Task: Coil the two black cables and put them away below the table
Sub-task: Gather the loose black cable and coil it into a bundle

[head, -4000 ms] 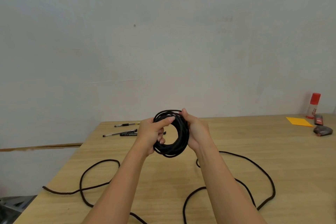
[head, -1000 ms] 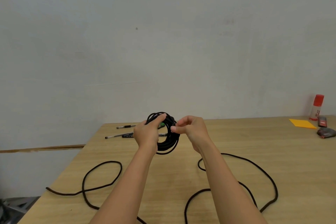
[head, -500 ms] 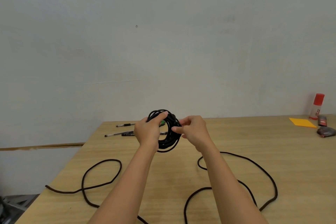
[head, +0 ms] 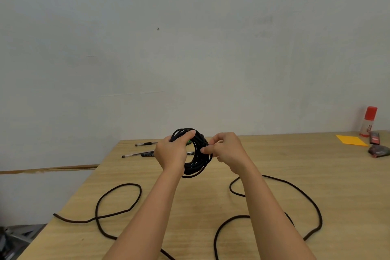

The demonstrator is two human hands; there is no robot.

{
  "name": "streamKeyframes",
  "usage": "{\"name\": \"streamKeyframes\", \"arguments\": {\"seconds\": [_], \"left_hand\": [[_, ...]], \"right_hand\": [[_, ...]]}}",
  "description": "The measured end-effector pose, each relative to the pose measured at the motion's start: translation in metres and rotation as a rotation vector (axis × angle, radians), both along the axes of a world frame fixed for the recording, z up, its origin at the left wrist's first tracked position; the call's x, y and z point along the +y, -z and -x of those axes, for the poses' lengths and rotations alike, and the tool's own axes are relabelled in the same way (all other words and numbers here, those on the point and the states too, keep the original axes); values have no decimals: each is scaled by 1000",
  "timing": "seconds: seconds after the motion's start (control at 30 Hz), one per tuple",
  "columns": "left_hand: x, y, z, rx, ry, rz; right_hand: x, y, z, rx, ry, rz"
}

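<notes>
Coiled black cable (head: 196, 163) is hanging in the air just above the bench (head: 295, 167), over its far middle, standing upright as a tight ring between the two hands. The left hand (head: 172, 154) is gripping the ring's left side, with its fingers (head: 168, 139) curled round the bundled strands and the thumb lying across the top. The right hand (head: 228, 150) is working the ring's right side, thumb and forefinger pinching the strands there and the other fingers tucked in.

Down on the near half of the bench, a loose black cable (head: 305, 195) is sprawling in wide loops on both sides of the forearms, one end trailing off the bench's left edge. Whether those loops are all one cable, I cannot tell.

Two pens (head: 145, 144) are lying at the bench's far left corner. At the bench's far right a red-capped glue stick (head: 368, 121) is standing upright, with an orange sheet (head: 350, 140) and a small dark object (head: 378, 151) lying just beside it.
</notes>
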State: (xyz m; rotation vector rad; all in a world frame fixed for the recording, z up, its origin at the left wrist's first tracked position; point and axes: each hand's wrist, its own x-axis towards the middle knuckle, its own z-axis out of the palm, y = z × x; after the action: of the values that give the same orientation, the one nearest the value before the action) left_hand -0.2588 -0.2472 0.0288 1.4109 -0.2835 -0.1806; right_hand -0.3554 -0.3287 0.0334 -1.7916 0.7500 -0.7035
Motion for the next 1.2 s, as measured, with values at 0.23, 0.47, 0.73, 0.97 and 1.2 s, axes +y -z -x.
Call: {"name": "streamKeyframes", "arguments": {"seconds": [0.23, 0.47, 0.73, 0.97, 1.2], "left_hand": [[8, -6, -4, 15, 73, -47], [11, -6, -5, 40, 137, -133], [3, -8, 3, -39, 52, -128], [3, -13, 8, -133, 25, -98], [1, -7, 17, -304, -40, -121]], "right_hand": [[-3, 0, 6, -60, -214, -196], [3, 2, 2, -30, -119, -2], [9, 13, -13, 12, 162, 274], [10, 12, -14, -24, 195, 210], [20, 17, -23, 81, 314, 344]]}}
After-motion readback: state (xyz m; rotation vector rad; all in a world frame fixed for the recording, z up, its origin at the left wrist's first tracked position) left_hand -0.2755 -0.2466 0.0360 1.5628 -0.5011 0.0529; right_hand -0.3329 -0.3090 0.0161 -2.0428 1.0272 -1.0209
